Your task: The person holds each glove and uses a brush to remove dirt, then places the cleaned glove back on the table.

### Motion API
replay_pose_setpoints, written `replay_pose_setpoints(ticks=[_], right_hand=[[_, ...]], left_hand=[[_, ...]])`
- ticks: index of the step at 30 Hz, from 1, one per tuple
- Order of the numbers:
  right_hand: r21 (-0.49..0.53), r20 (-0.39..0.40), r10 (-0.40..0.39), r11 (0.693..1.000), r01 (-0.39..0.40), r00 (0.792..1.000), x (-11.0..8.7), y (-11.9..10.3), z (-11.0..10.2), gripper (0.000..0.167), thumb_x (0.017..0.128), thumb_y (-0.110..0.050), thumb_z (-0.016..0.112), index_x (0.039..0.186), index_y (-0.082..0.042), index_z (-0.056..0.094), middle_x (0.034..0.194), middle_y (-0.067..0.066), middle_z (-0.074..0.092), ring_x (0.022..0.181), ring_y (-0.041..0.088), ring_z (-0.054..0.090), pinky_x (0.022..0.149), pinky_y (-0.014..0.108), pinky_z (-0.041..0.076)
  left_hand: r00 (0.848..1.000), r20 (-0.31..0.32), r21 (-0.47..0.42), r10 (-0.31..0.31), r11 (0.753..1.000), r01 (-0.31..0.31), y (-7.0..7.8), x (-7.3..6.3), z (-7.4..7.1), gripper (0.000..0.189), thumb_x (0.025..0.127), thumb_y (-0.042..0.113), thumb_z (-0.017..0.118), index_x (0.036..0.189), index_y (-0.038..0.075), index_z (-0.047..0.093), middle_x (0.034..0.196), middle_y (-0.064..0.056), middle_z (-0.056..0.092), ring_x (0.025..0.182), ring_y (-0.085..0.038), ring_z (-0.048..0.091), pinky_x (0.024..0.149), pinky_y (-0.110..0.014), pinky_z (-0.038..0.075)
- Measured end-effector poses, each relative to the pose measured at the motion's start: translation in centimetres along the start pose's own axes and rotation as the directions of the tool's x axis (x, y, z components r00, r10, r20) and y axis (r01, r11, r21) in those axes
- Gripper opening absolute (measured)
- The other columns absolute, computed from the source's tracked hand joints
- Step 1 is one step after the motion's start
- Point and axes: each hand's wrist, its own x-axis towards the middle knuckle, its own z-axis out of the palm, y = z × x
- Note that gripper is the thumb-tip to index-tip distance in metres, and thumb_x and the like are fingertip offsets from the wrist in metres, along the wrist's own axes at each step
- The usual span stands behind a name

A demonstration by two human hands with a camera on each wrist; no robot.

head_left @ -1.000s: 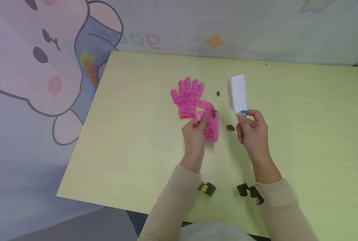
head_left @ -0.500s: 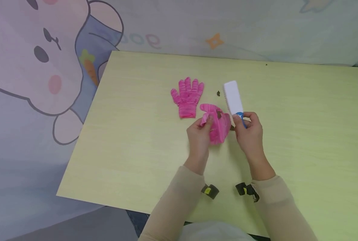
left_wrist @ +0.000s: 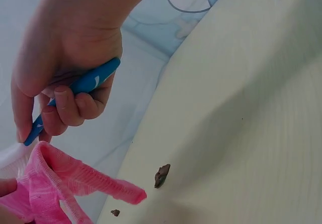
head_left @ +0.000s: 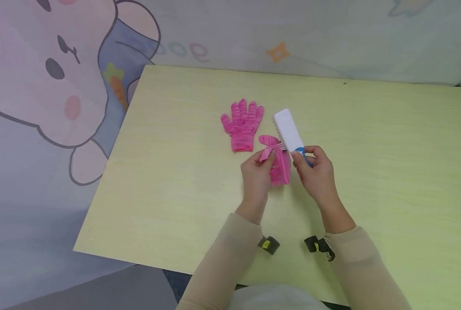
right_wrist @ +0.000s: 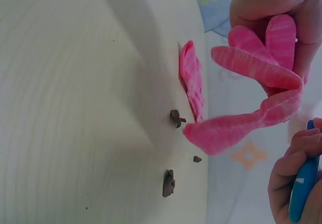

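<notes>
In the head view my left hand (head_left: 255, 176) pinches a pink knitted glove (head_left: 281, 172) by its fabric, lifted over the table. Its limp fingers dangle in the right wrist view, where the glove (right_wrist: 226, 131) hangs below the hand. My right hand (head_left: 316, 172) grips a brush (head_left: 288, 129) with a white head and a blue handle. The brush's bristles meet the upper part of the glove, close to the left thumb. From the left wrist side, the right fingers curl round the blue handle (left_wrist: 95, 78). A second pink glove (head_left: 243, 127) lies flat, fingers pointing away.
Brown crumbs lie on the pale table (head_left: 168, 172): one larger piece (left_wrist: 162, 176), a small bit (left_wrist: 115, 213), and another clump (right_wrist: 175, 118) near the flat glove. A printed cloth (head_left: 230, 34) stands behind the table's far edge.
The brush has moved left and down from beside the glove onto it, tilting leftward. The held glove first shifted right, then slightly back. The brown clump on it is now hidden from the head view.
</notes>
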Motion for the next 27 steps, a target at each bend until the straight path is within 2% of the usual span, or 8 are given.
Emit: replay_pose_setpoints(ticks=[3, 6, 9, 11, 13, 18, 27], right_hand=[[0.016, -0.047, 0.027, 1.000, -0.027, 0.999, 0.15, 0.13, -0.51, 0.034, 0.091, -0.031, 0.058, 0.108, -0.003, 0.048, 0.059, -0.011, 0.053, 0.046, 0.002, 0.044, 0.040, 0.018, 0.033], [0.124, -0.056, 0.042, 0.992, -0.035, 0.998, 0.07, 0.19, -1.00, 0.025, 0.091, -0.029, 0.058, 0.103, -0.010, 0.048, 0.055, -0.009, 0.049, 0.043, 0.004, 0.038, 0.038, 0.017, 0.029], [0.190, 0.039, 0.017, 0.982, -0.024, 0.999, -0.21, 0.12, -0.97, 0.022, 0.092, -0.026, 0.058, 0.103, -0.010, 0.047, 0.055, -0.005, 0.047, 0.042, 0.006, 0.035, 0.037, 0.018, 0.028], [0.170, 0.111, -0.006, 0.985, -0.013, 0.994, -0.42, 0.00, -0.75, 0.026, 0.093, -0.026, 0.056, 0.106, -0.005, 0.046, 0.056, -0.004, 0.048, 0.042, 0.006, 0.036, 0.037, 0.019, 0.029], [0.126, 0.132, -0.008, 0.992, -0.009, 0.991, -0.52, -0.03, -0.65, 0.031, 0.093, -0.026, 0.056, 0.109, -0.003, 0.045, 0.057, -0.005, 0.050, 0.042, 0.006, 0.035, 0.037, 0.019, 0.029], [0.070, 0.073, 0.017, 0.997, -0.022, 0.997, -0.30, 0.12, -0.87, 0.036, 0.093, -0.028, 0.056, 0.112, 0.001, 0.046, 0.064, -0.010, 0.058, 0.044, 0.004, 0.037, 0.038, 0.017, 0.030], [0.100, 0.018, 0.007, 0.995, -0.009, 1.000, -0.21, 0.07, -0.69, 0.035, 0.092, -0.027, 0.057, 0.110, 0.001, 0.046, 0.060, -0.007, 0.057, 0.046, 0.005, 0.043, 0.038, 0.017, 0.032]], left_hand=[[1.000, -0.002, 0.008, 0.014, 1.000, -0.014, 0.09, 0.06, -0.14, 0.017, 0.085, 0.014, 0.067, 0.094, 0.000, 0.071, 0.073, -0.003, 0.064, 0.062, -0.008, 0.054, 0.056, -0.019, 0.048], [0.999, 0.001, 0.031, 0.050, 0.998, -0.050, 0.21, 0.20, -0.28, 0.018, 0.085, 0.014, 0.067, 0.095, -0.001, 0.071, 0.072, -0.005, 0.064, 0.061, -0.008, 0.054, 0.055, -0.019, 0.047], [0.999, 0.006, 0.031, 0.050, 0.998, -0.050, 0.26, 0.30, -0.31, 0.019, 0.085, 0.014, 0.067, 0.095, -0.002, 0.070, 0.074, -0.008, 0.065, 0.062, -0.008, 0.056, 0.057, -0.020, 0.049], [0.999, 0.017, 0.006, 0.030, 1.000, -0.030, 0.28, 0.27, -0.26, 0.019, 0.085, 0.014, 0.067, 0.095, -0.003, 0.070, 0.076, -0.009, 0.066, 0.063, -0.009, 0.057, 0.058, -0.021, 0.050], [1.000, 0.020, -0.015, 0.013, 1.000, -0.013, 0.31, 0.21, -0.21, 0.019, 0.085, 0.013, 0.067, 0.094, -0.003, 0.070, 0.076, -0.008, 0.067, 0.064, -0.009, 0.057, 0.059, -0.022, 0.050], [0.999, 0.021, 0.008, 0.029, 1.000, -0.029, 0.30, 0.20, -0.13, 0.016, 0.085, 0.010, 0.067, 0.092, -0.003, 0.070, 0.072, -0.004, 0.064, 0.061, -0.008, 0.054, 0.056, -0.019, 0.048], [0.999, 0.030, 0.016, 0.032, 0.999, -0.033, 0.04, 0.18, -0.08, 0.016, 0.086, 0.012, 0.066, 0.095, 0.000, 0.071, 0.076, -0.006, 0.067, 0.062, -0.009, 0.056, 0.055, -0.019, 0.049]])
